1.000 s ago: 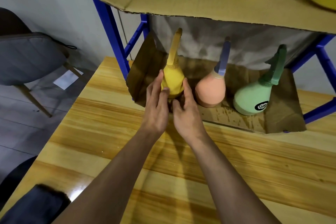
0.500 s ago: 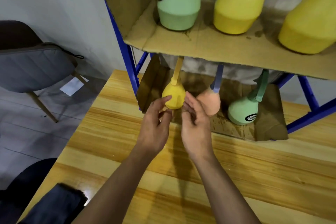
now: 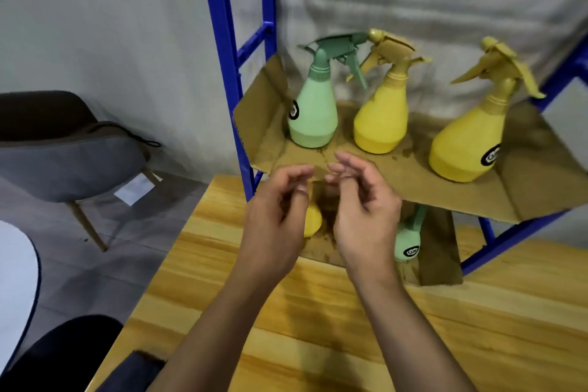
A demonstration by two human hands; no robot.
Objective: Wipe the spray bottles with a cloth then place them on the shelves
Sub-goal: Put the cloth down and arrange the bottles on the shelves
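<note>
Looks like a makeshift storeroom or workrm: blue metal rack w/ cardboard-lined shelves; bare grey wall; wooden tabletop; grey padded chair beside it.

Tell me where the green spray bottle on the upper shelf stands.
In the head view, the green spray bottle stands upright at the left end of the upper cardboard-lined shelf, left of the nearer yellow spray bottle.

Bare cardboard shelf lies open before three upright bottles; the blue post walls its left side.
</note>
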